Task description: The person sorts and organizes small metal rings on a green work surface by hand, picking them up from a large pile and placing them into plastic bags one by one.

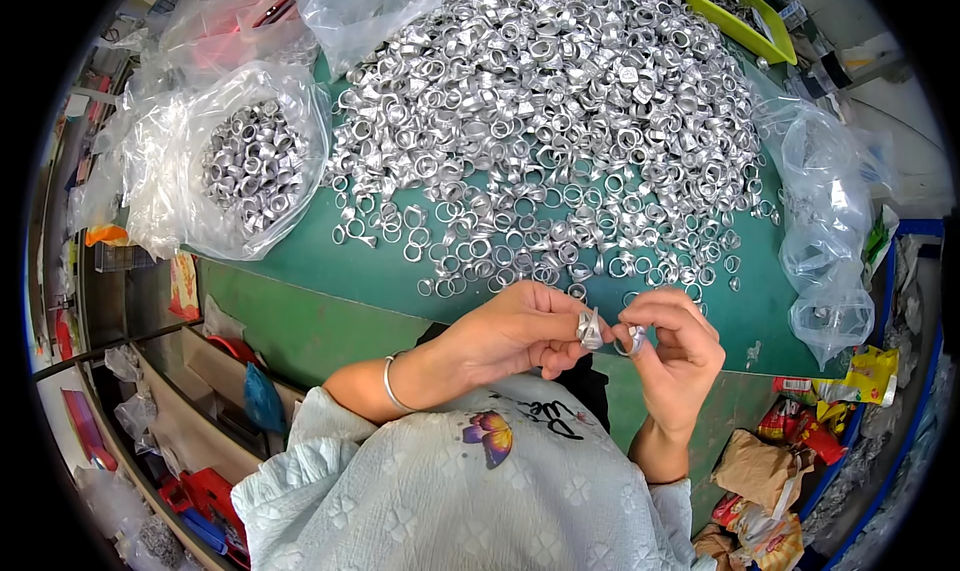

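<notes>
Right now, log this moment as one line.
left hand: silver ring at fingertips | right hand: second ring at fingertips | ring pile: on green table | clear bag: more rings inside

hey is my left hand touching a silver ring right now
Touching. The head view shows it: the left hand has a silver ring at its fingertips, pressed against the skin with no gap.

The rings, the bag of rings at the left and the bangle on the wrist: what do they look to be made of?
Rings: silvery metal, judging by their bright glints; which metal, I can't tell.
Bag: thin, clear plastic film, see-through and crinkled.
Bangle: probably smooth, polished metal, from its silvery shine, though the look alone can't settle it.
</notes>
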Action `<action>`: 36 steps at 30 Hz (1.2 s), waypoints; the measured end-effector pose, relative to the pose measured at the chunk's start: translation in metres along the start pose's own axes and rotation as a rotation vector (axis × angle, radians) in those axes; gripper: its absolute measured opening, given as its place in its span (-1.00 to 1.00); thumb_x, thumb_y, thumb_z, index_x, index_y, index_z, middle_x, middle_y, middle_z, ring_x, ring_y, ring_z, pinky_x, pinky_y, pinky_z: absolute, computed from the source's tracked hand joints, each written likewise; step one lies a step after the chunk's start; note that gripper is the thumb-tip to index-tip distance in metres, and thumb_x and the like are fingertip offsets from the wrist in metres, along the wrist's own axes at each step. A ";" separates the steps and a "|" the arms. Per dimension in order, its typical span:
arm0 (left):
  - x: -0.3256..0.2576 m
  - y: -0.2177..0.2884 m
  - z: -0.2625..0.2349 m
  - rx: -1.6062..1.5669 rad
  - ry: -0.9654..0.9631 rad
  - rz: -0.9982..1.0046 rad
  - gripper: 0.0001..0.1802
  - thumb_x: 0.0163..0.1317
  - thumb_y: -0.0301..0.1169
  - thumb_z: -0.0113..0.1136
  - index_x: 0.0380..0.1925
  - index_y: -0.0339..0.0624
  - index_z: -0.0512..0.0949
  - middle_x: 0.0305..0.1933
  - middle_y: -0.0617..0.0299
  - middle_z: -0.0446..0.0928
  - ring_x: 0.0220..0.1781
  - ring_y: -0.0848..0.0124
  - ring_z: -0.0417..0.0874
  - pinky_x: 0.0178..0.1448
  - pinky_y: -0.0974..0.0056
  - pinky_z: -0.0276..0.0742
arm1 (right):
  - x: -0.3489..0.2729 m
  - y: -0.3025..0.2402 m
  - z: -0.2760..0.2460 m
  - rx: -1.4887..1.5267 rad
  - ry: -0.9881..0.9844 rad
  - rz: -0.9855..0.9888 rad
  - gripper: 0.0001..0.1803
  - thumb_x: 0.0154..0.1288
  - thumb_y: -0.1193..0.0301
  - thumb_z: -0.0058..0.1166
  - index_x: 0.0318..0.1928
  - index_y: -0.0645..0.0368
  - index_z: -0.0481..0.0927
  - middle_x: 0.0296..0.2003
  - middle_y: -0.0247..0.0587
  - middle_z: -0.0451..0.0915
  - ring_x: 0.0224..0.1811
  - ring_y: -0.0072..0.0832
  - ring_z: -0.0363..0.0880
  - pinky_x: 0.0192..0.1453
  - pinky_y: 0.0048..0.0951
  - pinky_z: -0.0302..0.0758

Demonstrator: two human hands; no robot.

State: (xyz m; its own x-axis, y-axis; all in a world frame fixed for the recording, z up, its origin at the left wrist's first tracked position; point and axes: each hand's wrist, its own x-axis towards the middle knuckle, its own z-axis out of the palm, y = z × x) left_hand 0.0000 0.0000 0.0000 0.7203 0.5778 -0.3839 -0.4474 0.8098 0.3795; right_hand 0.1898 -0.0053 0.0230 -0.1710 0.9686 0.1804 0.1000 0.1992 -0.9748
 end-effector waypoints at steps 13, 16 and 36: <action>0.000 0.004 0.004 0.018 -0.077 -0.143 -0.76 0.21 -0.39 0.19 -0.22 -0.37 0.60 -0.55 0.28 0.54 -0.64 0.61 0.43 -0.56 0.51 0.32 | 0.003 -0.008 0.000 -0.131 -0.037 -0.135 -0.73 -0.18 0.82 0.11 -0.37 0.36 0.60 -0.41 -0.12 0.60 -0.40 -0.41 0.52 -0.41 -0.53 0.43; 0.000 0.004 0.005 0.028 -0.081 -0.142 -0.75 0.21 -0.38 0.19 -0.23 -0.37 0.60 -0.55 0.27 0.54 -0.65 0.61 0.43 -0.58 0.51 0.31 | 0.002 -0.005 0.000 -0.124 -0.016 -0.174 -0.74 -0.18 0.82 0.11 -0.38 0.37 0.60 -0.41 -0.10 0.60 -0.40 -0.39 0.54 -0.39 -0.50 0.45; -0.002 -0.002 0.010 0.024 -0.022 -0.123 -0.80 0.21 -0.39 0.20 -0.34 -0.35 0.60 -0.51 0.17 0.58 -0.61 0.54 0.56 -0.55 0.47 0.50 | -0.006 -0.002 -0.006 0.035 -0.121 0.000 -0.71 -0.06 0.83 -0.07 -0.31 0.39 0.63 -0.33 -0.10 0.56 -0.41 -0.51 0.53 -0.37 -0.57 0.46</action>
State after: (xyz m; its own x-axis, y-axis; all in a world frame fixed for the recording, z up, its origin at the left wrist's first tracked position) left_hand 0.0048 -0.0039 0.0082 0.7807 0.4717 -0.4098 -0.3422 0.8715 0.3513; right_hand 0.1969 -0.0108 0.0243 -0.2879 0.9433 0.1652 0.0664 0.1917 -0.9792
